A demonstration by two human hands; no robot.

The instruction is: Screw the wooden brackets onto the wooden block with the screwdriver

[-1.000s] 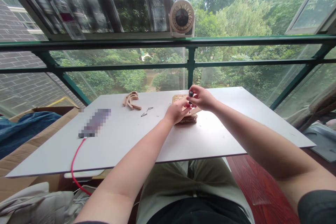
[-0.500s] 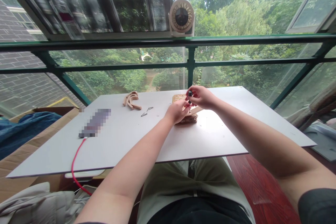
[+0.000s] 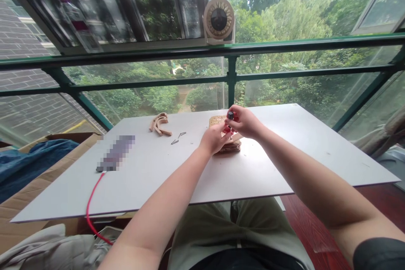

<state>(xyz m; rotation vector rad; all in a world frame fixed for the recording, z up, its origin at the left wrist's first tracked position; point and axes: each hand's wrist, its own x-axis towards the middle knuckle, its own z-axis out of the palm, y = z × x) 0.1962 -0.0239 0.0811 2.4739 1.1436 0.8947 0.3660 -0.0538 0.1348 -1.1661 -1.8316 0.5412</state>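
The right hand (image 3: 246, 121) is gripping a screwdriver (image 3: 230, 115) by its black cap, fingers closed round it, holding the tool upright over a wood stack (image 3: 230, 148) lying on the table (image 3: 268, 168) near its far edge. The left hand (image 3: 214, 138) is sitting just beside it, fingers curled shut at the tool's red lower part; what exactly they are pinching I cannot tell. Curved wood pieces (image 3: 160, 122) are lying well to the left, with a few screws (image 3: 177, 138) between them and the hands. A red cable (image 3: 91, 204) is hanging off the near left edge, and a fan (image 3: 219, 19) is sitting on the railing behind
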